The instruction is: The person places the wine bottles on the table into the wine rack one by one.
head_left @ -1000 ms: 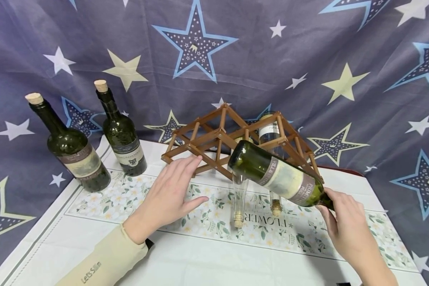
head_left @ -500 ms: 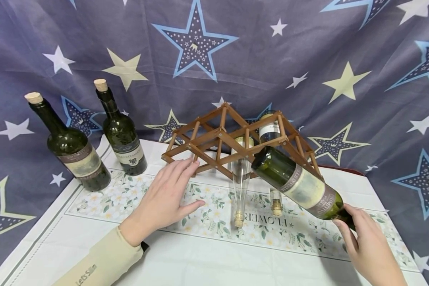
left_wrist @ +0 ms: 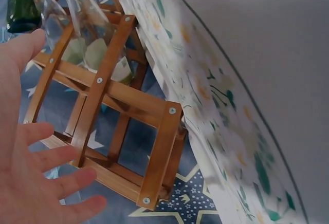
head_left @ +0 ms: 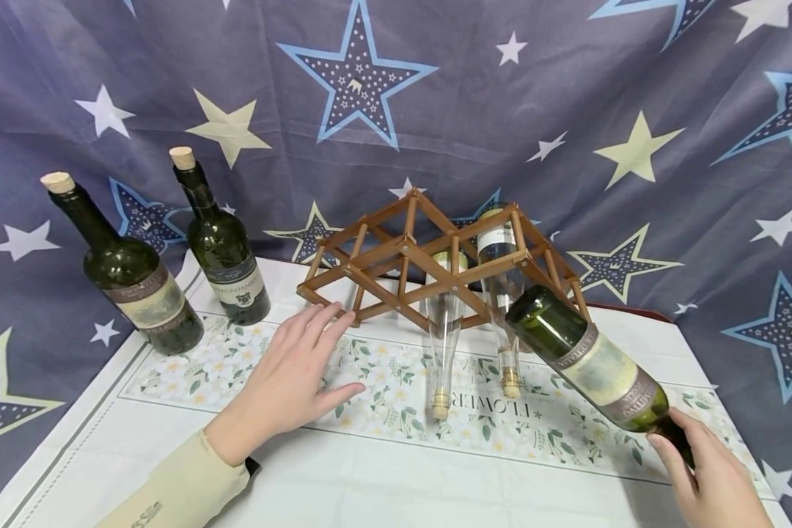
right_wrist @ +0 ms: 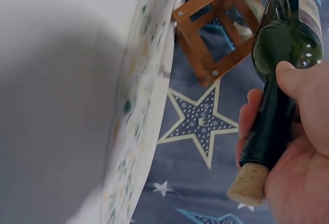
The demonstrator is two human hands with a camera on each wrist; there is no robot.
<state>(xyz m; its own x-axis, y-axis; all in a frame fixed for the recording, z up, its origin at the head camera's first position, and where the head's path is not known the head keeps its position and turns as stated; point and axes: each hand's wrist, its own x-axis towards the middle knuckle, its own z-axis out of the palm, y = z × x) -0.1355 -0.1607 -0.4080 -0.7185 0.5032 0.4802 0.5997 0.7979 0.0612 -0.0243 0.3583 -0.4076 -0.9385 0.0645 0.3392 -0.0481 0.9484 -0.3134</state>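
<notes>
By its neck, my right hand grips a green wine bottle with a cream and brown label. That bottle is tilted, its base up and left, in front of the rack's right end. In the right wrist view a cork plugs its mouth. My left hand has its fingers spread, near the front left of the wooden wine rack; whether a fingertip touches the wood I cannot tell. Two clear bottles lie in the rack, necks forward: one in the middle and another right of it.
Two corked green wine bottles stand upright at the table's left, one nearer the edge and one closer to the rack. A floral runner crosses the white table. Behind hangs a star-patterned cloth.
My right hand has moved right and towards me with the bottle, away from the rack's middle. My left hand has drawn back slightly to the left.
</notes>
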